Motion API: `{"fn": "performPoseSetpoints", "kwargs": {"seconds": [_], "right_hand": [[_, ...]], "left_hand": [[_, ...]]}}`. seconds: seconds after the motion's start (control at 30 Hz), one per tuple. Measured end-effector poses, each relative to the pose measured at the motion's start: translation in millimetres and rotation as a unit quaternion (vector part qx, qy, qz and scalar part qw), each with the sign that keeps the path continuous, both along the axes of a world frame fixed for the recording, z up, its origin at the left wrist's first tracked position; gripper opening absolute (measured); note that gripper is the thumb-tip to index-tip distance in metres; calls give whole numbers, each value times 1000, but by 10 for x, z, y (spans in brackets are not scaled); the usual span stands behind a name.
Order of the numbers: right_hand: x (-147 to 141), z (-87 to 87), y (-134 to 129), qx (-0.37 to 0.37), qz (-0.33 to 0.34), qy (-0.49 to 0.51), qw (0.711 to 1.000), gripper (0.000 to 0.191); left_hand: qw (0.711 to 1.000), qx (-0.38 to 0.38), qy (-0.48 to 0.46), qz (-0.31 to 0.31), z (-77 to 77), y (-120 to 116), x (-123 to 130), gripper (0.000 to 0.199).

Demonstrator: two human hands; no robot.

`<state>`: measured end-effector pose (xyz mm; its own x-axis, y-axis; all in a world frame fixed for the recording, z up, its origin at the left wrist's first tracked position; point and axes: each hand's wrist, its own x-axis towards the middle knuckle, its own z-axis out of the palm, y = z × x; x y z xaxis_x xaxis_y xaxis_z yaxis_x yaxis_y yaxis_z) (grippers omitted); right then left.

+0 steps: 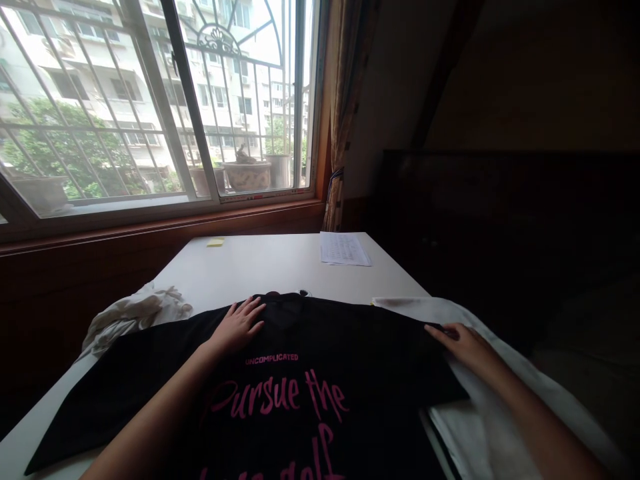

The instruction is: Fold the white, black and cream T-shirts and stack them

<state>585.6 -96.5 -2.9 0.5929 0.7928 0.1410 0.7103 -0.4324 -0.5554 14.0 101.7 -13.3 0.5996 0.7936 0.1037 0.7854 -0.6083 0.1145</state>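
Observation:
A black T-shirt with pink lettering lies spread across the white table, its collar towards the window and its sleeves out to both sides. My left hand rests flat near the collar, fingers spread on the cloth. At the right sleeve, my right hand pinches the upper edge of the fabric between thumb and fingers. The lower part of the shirt runs out of view at the bottom.
A crumpled pale cloth lies at the table's left edge. White fabric hangs over the right side, partly under the sleeve. Papers and a yellow note lie at the far end of the table, below a barred window.

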Motion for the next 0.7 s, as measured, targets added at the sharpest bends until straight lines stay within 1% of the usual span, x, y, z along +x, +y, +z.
{"fn": "performPoseSetpoints", "kwargs": {"seconds": [0.07, 0.13, 0.17, 0.27, 0.33, 0.4, 0.5, 0.57, 0.7], "right_hand": [[-22, 35, -1, -7, 15, 83, 996, 57], [-94, 71, 18, 13, 28, 147, 989, 55], [-138, 84, 31, 26, 40, 174, 984, 54], [-261, 98, 66, 60, 84, 223, 969, 57], [-315, 95, 86, 60, 87, 242, 965, 62], [-345, 98, 96, 65, 71, 249, 964, 67], [-356, 125, 75, 115, 59, 218, 967, 73], [-349, 144, 31, 142, 54, 178, 972, 75], [-320, 108, -74, 132, 50, 107, 984, 71]], "left_hand": [[999, 27, -18, 10, 58, -27, 102, 53], [997, 64, -42, 7, 137, -86, 267, 49], [995, 80, -54, -4, 181, -128, 372, 48], [989, 93, -82, -78, 293, -299, 757, 46], [983, 78, -94, -137, 323, -431, 1043, 45], [976, 56, -99, -188, 304, -556, 1325, 46], [970, 26, -84, -225, 199, -692, 1695, 54], [971, 5, -69, -227, 108, -734, 1882, 60], [975, -8, -63, -212, -30, -710, 2096, 62]]}}
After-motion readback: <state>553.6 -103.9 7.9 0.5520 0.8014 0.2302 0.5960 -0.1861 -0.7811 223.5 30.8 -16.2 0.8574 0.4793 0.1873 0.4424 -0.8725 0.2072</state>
